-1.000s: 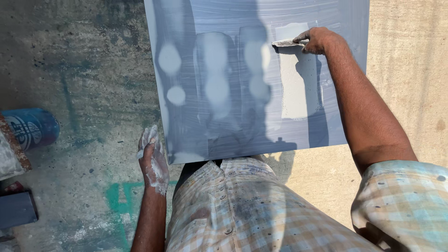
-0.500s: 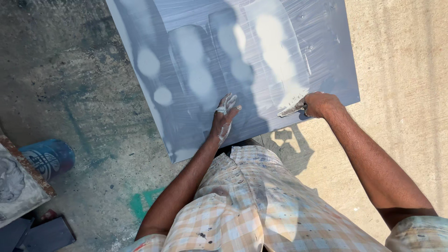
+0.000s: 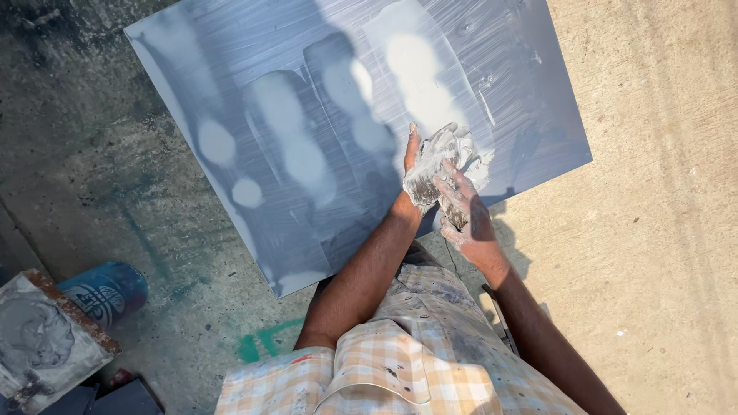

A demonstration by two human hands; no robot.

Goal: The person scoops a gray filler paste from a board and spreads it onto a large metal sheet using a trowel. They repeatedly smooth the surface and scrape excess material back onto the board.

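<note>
Putty knife (image 3: pixel 430 180) lies between both hands — left hand (image 3: pixel 430 165), right hand (image 3: pixel 465 215) — each grip pinching it.

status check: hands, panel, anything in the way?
Left hand and right hand together over grey panel, putty-smeared. Scraper blade between them, grip unclear. Blue can off aside.

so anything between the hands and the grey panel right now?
Only the putty-smeared scraper blade: the left hand and right hand meet on it just above the grey panel near its lower right edge. Nothing else visible lies on the panel beneath them.
</note>
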